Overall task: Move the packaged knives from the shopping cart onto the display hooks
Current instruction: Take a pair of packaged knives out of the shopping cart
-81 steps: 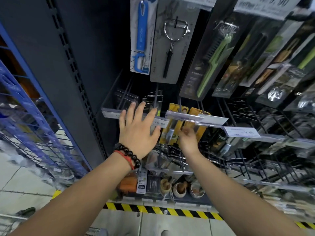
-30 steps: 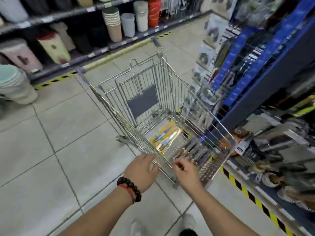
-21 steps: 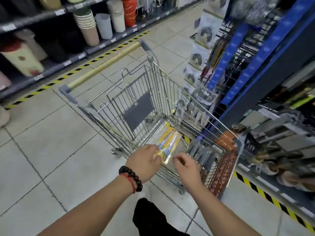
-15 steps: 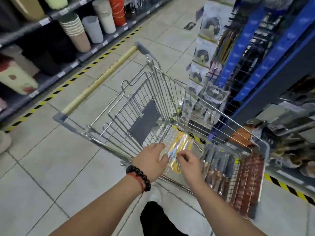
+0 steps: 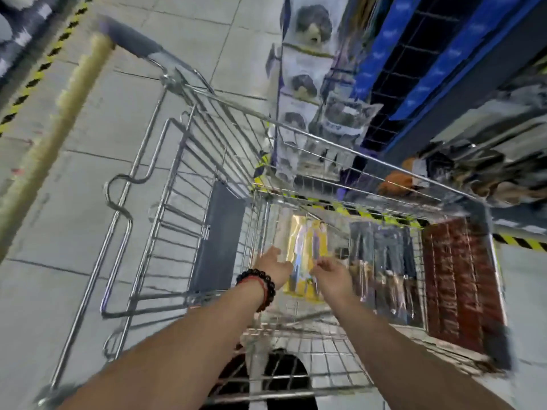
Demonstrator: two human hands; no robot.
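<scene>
A yellow pack of knives (image 5: 309,245) lies flat on the bottom of the wire shopping cart (image 5: 322,140). Both my arms reach down into the cart. My left hand (image 5: 273,266), with a bead bracelet at the wrist, is at the pack's left edge with its fingers stretched forward. My right hand (image 5: 331,276) is over the pack's lower right part, fingertips at its edge. Motion blur hides whether either hand has closed on it. The display hooks are out of view.
Dark knife packs (image 5: 384,261) and red-brown packs (image 5: 455,279) stand in the cart to the right of the yellow one. The cart's tan handle (image 5: 44,149) is at the left. A blue-framed shelf (image 5: 429,54) with hanging goods stands at the upper right.
I turned from the hook display to the cart and leaned over it. Both hands went from above the cart's near rim down inside, to the yellow pack.
</scene>
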